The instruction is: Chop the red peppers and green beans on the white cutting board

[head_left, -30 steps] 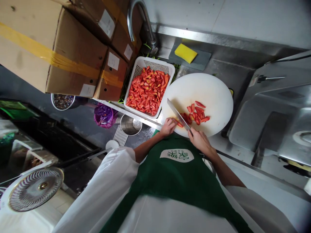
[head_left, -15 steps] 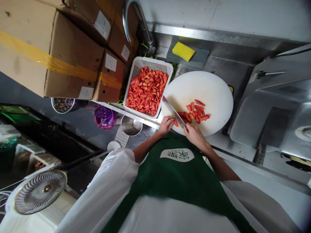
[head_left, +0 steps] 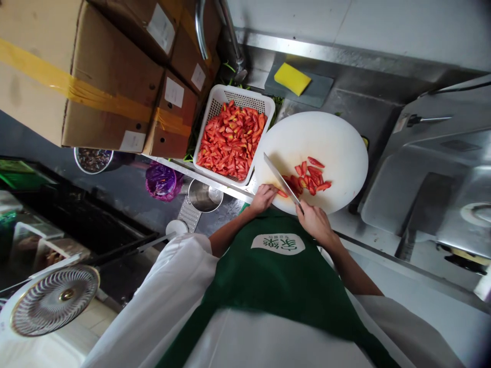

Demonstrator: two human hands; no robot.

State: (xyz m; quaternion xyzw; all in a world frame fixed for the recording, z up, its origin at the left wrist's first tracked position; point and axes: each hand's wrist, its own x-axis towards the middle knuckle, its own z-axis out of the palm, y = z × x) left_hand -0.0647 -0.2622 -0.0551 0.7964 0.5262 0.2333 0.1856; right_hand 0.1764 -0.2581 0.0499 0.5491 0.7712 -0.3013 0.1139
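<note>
My right hand (head_left: 315,221) is wrapped round the handle of a kitchen knife (head_left: 282,180), its blade slanting up and left over the round white cutting board (head_left: 333,138). At the board's near left edge, my left hand (head_left: 264,198) has its fingers bent round a red chili pepper (head_left: 282,193), whose end sticks out toward the blade. Several cut chili pieces (head_left: 315,175) lie right of the knife, a few partly behind the blade. Left of the board, a white basket (head_left: 219,94) holds a heap of cut red chilies (head_left: 232,140).
Cardboard boxes (head_left: 111,97) are stacked at the left. Behind the board lie a yellow sponge (head_left: 292,78) and a faucet (head_left: 237,56). A metal sink unit (head_left: 422,179) stands at the right. Below the counter are a steel pot (head_left: 205,197) and a purple bag (head_left: 163,181).
The knife and my right hand have shifted slightly right, away from my left hand. More of the held chili shows beside the blade. The view has moved a little.
</note>
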